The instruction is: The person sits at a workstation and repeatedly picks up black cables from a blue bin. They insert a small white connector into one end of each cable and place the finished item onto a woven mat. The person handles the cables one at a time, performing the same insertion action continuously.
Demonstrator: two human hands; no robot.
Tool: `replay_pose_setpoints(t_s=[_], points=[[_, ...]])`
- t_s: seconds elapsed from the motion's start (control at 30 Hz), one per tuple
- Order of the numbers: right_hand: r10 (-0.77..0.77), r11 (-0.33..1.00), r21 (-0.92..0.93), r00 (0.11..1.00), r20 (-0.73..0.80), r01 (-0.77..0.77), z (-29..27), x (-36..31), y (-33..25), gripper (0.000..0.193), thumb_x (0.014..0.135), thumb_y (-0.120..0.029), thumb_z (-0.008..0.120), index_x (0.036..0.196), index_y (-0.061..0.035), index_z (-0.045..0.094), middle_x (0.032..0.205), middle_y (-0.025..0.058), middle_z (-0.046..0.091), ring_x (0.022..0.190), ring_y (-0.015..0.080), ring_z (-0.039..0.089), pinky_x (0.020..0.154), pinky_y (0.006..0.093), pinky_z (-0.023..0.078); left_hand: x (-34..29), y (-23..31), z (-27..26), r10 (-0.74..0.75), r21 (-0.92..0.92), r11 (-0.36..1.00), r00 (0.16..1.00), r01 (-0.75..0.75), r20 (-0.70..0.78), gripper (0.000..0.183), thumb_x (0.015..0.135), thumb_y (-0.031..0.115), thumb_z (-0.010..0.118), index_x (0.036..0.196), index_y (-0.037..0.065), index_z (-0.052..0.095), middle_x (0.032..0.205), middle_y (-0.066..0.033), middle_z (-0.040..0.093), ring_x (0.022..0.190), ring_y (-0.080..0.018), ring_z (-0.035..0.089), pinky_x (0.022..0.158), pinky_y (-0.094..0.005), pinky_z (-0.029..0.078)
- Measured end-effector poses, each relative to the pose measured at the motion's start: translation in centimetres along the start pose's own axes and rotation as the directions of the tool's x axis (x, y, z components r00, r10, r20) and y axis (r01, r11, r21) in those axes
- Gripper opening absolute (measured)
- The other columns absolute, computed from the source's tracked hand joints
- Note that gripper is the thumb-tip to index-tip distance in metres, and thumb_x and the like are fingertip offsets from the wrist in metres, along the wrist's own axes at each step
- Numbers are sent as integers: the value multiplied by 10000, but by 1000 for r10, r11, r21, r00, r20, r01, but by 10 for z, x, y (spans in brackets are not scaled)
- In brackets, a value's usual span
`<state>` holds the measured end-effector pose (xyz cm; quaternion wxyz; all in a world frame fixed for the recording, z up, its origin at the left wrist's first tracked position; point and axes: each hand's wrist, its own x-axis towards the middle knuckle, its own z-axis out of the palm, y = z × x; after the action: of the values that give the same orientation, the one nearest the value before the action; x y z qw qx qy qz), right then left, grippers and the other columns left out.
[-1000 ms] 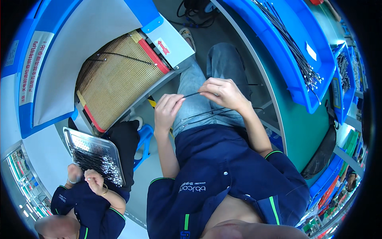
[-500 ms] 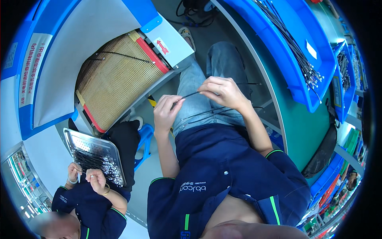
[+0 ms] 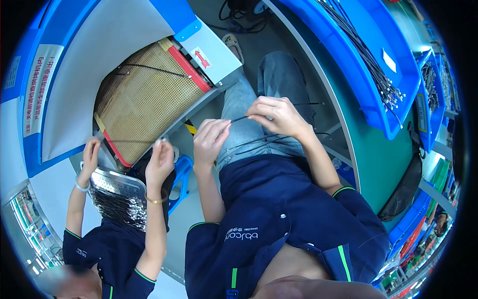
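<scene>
Pinched in the fingers of my left hand [image 3: 210, 140] is one part of a thin black cable [image 3: 239, 119]. My right hand [image 3: 279, 117] grips the same cable a short way to the right, above my thighs. A short stretch spans the gap between both hands, and its tail with a small end sticks out to the right beyond my right hand. Several more black cables [image 3: 256, 145] lie across my lap below. Whatever sits inside my left fingertips is hidden.
At left stands a machine with a tan mesh conveyor belt [image 3: 149, 94] bearing a dark cable. A co-worker's hands [image 3: 159, 162] stretch a cable near it, above a metal tray [image 3: 107, 178] of cables. Right, a blue bin [image 3: 366, 107] of cables stands on a green table [image 3: 376, 164].
The co-worker's hands have moved from the tray up toward the mesh belt, with a cable between them. My own hands have barely shifted and still hold the cable.
</scene>
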<state>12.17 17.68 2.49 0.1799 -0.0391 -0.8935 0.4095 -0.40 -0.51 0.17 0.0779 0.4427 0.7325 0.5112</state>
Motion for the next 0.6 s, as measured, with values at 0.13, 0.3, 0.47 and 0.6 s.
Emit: replay_pose_setpoints(t_s=[0.13,0.3,0.47,0.6], points=[[34,998,48,999,9,-35,1,-1,1,89,785,-129,665,846,-76,629,803,44,609,702,235,614,593,346,488,4,7,-2,24,-26,999,1000,-25,-17,198,671,-71,707,843,15,662,824,-86,677,737,-215,634,648,-294,503],[31,998,46,1000,4,-31,0,-1,2,88,784,-128,665,842,-73,629,805,49,611,703,238,615,597,344,489,8,9,-5,134,100,985,990,-138,44,187,668,-64,710,828,17,656,805,-84,673,734,-219,634,646,-294,502],[23,999,45,1000,-9,-22,-1,-1,3,91,777,-124,669,839,-71,628,808,49,610,704,237,617,595,344,491,6,2,-4,143,119,982,988,-150,61,183,665,-54,712,824,16,654,796,-83,671,731,-220,635,637,-297,501],[26,998,54,1000,-8,-26,1,-1,4,92,776,-121,669,837,-68,625,801,50,604,698,242,614,591,349,488,6,3,-3,151,122,980,987,-156,49,183,663,-60,706,821,14,651,792,-82,669,728,-219,634,633,-299,500]])
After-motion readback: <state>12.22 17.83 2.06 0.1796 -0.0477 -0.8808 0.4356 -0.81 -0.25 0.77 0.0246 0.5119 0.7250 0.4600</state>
